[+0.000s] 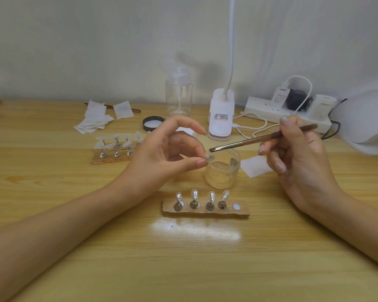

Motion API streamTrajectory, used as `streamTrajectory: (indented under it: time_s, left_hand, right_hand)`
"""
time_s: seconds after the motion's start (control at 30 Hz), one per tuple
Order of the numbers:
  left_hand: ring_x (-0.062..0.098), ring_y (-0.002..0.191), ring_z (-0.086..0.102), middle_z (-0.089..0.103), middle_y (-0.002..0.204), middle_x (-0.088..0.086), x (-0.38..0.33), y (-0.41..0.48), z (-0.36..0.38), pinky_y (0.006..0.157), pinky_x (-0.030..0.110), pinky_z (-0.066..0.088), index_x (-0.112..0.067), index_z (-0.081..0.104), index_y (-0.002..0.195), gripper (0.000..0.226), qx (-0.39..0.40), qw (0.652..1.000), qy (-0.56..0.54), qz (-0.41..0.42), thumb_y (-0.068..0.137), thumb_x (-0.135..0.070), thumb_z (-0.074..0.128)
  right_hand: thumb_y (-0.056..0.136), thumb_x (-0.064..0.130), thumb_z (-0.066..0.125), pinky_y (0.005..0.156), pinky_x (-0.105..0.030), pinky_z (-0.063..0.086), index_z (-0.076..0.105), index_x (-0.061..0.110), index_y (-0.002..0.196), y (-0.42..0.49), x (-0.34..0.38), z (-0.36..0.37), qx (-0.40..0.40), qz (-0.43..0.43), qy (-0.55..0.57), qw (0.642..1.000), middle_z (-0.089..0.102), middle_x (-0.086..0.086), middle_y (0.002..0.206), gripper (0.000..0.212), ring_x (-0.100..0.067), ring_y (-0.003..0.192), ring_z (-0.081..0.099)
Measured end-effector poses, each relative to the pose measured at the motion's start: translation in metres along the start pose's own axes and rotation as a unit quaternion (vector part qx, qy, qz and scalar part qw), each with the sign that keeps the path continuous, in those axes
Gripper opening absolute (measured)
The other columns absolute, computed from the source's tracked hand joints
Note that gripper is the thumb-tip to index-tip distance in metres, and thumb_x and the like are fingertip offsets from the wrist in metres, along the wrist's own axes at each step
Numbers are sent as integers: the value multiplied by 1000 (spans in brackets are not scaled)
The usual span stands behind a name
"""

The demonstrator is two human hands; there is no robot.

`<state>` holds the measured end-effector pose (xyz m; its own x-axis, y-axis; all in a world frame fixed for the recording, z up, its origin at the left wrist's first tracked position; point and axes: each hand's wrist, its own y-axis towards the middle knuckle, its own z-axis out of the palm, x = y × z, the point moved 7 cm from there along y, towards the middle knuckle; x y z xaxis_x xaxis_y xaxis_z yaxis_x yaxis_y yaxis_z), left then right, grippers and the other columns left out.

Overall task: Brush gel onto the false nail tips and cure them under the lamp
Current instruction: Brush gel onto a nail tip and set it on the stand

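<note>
Between left-hand fingers [202, 161], nail tip [210, 158] touches brush [260, 139].

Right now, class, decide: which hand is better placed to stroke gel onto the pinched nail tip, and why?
The right hand: it grips the brush, whose bristles sit just beside the nail tip. The left hand is occupied, pinching that tip near the jar.

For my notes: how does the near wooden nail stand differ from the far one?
The near wooden nail stand carries four clear, narrow tips in one row, plus one bare silver disc; the far wooden nail stand carries more tips, whitish and wider, in two rows. Both are wooden strips with metal pegs.
</note>
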<state>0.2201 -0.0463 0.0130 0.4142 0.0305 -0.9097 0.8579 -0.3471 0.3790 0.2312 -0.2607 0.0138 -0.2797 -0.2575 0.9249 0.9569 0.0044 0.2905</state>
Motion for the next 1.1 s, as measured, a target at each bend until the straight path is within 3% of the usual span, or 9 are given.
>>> streamTrajectory:
  time_s: [0.1,0.23,0.4,0.5,0.63,0.73,0.9,1.1]
  left_hand:
    - [12,83,69,72,82,-2,0,0,1,83,32,59,-14,57,115,41,-1,1000,-3,-1,79,-13,76]
    - [13,82,69,72,82,-1,-1,0,0,82,33,57,-17,54,115,43,-5,1000,-10,-5,78,-14,76]
    - [14,82,69,72,83,0,-1,0,1,83,44,57,-16,54,116,45,-4,1000,-5,-7,78,-14,77]
    - [14,83,69,72,82,0,-1,0,0,83,43,56,-15,54,116,44,-7,1000,-4,-7,78,-13,76]
    - [13,82,69,72,82,-1,-1,0,0,83,42,56,-16,54,115,43,-10,1000,-4,-5,78,-13,76]
    - [14,83,69,72,82,-1,-2,0,0,83,48,55,-14,54,115,43,-9,1000,1,-5,78,-13,76]
    - [13,83,69,73,82,-1,-2,0,0,81,45,56,-15,55,114,41,-10,1000,6,-1,78,-14,76]
    - [13,83,70,73,81,-1,-2,0,0,80,38,58,-15,55,113,41,-11,1000,1,-1,78,-14,76]
  right_hand:
    - [94,34,53,44,-26,20,48,21,71,-1,0,3,12,-1,-11,1000,68,-7,63,27,-9,34,37]
    - [102,23,48,39,-17,27,51,24,65,1,-3,-7,-36,17,-22,999,64,-8,58,37,-9,34,35]
    - [95,38,52,43,-24,21,46,18,76,1,-2,0,8,9,-3,1000,69,-4,64,29,-8,34,38]
    - [93,39,54,41,-22,23,53,24,70,0,-4,2,7,19,-16,1000,69,-5,64,28,-9,34,39]
    - [101,28,50,38,-17,25,48,19,72,1,-6,-8,-35,31,-20,999,65,-5,59,30,-8,33,35]
    - [94,40,52,38,-15,26,48,14,79,2,-4,-4,-13,20,4,1000,67,-2,61,30,-7,33,35]
    - [93,40,53,37,-15,26,57,28,66,0,-6,3,10,29,-14,999,68,-4,63,30,-7,33,37]
    - [101,26,48,39,-14,29,46,17,74,1,-4,-7,-32,25,-6,999,65,-5,58,29,-7,33,35]
